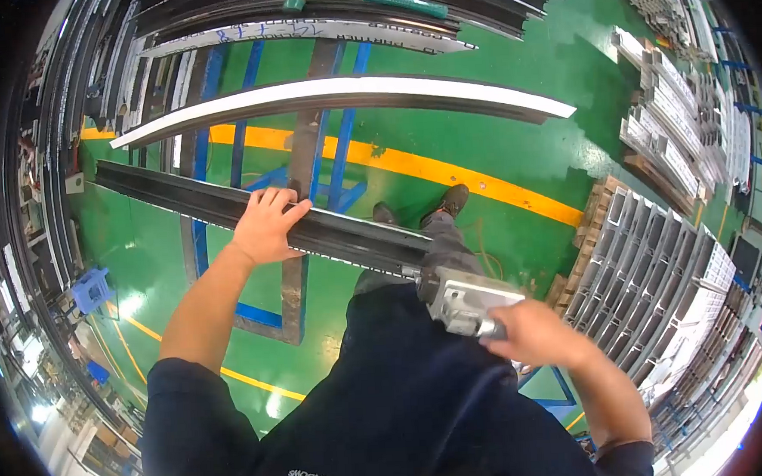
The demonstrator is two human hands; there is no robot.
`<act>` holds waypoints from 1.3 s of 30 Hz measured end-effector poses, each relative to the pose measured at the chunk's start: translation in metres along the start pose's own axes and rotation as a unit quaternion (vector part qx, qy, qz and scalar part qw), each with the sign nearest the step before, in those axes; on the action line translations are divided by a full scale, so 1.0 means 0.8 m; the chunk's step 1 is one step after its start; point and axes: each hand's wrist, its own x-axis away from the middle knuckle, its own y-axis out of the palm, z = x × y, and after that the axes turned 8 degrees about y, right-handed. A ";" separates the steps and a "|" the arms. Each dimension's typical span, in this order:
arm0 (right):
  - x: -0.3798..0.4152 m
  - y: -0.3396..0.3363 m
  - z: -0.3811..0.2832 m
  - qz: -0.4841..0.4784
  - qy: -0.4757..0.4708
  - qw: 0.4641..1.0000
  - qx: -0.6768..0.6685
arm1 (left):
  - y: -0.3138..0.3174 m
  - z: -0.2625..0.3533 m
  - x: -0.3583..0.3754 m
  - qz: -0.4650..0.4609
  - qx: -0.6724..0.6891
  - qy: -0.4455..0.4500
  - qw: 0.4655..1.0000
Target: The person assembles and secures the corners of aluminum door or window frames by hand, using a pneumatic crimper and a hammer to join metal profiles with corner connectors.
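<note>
My left hand (268, 225) lies over a long dark channel-shaped profile (347, 240), with the fingers bent across its far edge and the thumb pointing right. The profile slants across a stand, its near right end close to my body. At that end is a silver metal tool (475, 300) with a blocky body and a short round handle. My right hand (532, 333) is closed round the handle. Exactly how the tool meets the profile's end is hard to make out.
A white-faced profile (339, 88) lies farther across the blue-framed stand (293, 294). Beyond it, a tool with a green grip (407, 4) rests on stacked dark profiles (490, 12). Bundled profiles (650, 267) stand on a pallet at right; a blue stool (92, 289) is left.
</note>
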 end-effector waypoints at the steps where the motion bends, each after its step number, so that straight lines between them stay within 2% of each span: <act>1: -0.001 -0.002 0.004 -0.013 0.003 1.000 -0.026 | -0.002 0.002 0.000 -0.001 -0.003 -0.001 1.000; 2: -0.001 0.003 0.006 0.014 -0.006 1.000 -0.019 | -0.004 0.002 -0.003 -0.001 -0.009 0.000 1.000; 7: 0.005 0.009 0.005 0.026 -0.034 0.999 0.005 | -0.003 0.001 -0.003 -0.010 -0.012 -0.005 1.000; 9: 0.010 0.010 -0.004 0.034 -0.004 0.999 0.030 | -0.005 0.002 -0.003 -0.003 -0.016 0.000 1.000; 10: 0.010 0.017 0.006 0.038 -0.030 0.999 -0.012 | -0.006 -0.001 -0.005 -0.007 -0.022 0.000 1.000; 15: 0.004 0.010 0.007 0.031 -0.002 1.000 -0.003 | 0.001 -0.001 -0.004 -0.007 -0.015 0.003 1.000; 17: 0.014 0.020 0.009 0.028 0.019 0.999 -0.003 | -0.003 -0.001 -0.005 -0.028 -0.019 0.000 0.999; 19: 0.010 0.032 0.026 0.053 -0.014 0.998 -0.012 | -0.014 0.002 -0.010 -0.063 -0.002 -0.007 0.998; 21: 0.006 0.026 0.025 0.052 0.046 0.997 0.015 | -0.005 -0.007 -0.007 -0.020 -0.009 0.010 1.000; 22: 0.005 0.062 0.054 0.165 -0.064 0.983 0.040 | -0.004 -0.004 -0.007 -0.049 -0.020 -0.002 0.999; 23: 0.000 0.033 0.027 0.036 0.029 0.999 -0.007 | -0.007 -0.007 -0.005 -0.026 -0.029 0.015 0.999; 24: 0.007 0.011 0.015 0.013 0.066 0.996 -0.050 | -0.005 -0.010 -0.011 -0.015 0.003 0.018 1.000; 27: 0.020 0.013 0.007 0.050 0.022 0.997 -0.045 | -0.020 -0.004 -0.006 0.001 -0.003 0.015 1.000; 28: 0.005 0.023 0.024 0.081 0.044 0.995 -0.026 | -0.036 -0.003 -0.003 -0.015 -0.036 -0.006 0.999; 29: -0.008 0.038 0.055 0.034 0.047 0.998 0.030 | -0.034 0.004 -0.006 -0.026 -0.040 -0.008 0.999; 30: 0.002 0.041 0.046 0.159 -0.091 0.981 -0.056 | -0.027 -0.003 -0.002 -0.036 -0.005 0.013 0.999; 31: 0.007 0.040 0.054 0.058 0.007 0.997 0.041 | -0.014 -0.004 -0.002 -0.017 0.006 0.005 1.000; 32: 0.007 0.038 0.048 0.056 0.046 0.997 0.031 | -0.028 0.009 -0.011 -0.058 -0.031 0.008 0.998; 33: 0.008 0.041 0.049 0.108 -0.021 0.994 -0.025 | -0.036 0.014 -0.018 -0.082 0.001 -0.018 0.996; 35: 0.026 0.036 0.018 0.086 -0.003 0.996 0.013 | 0.006 0.009 -0.005 0.008 -0.025 0.012 1.000; 39: 0.016 0.022 0.022 0.084 0.015 0.996 0.007 | -0.003 -0.010 -0.022 0.004 -0.032 0.014 0.999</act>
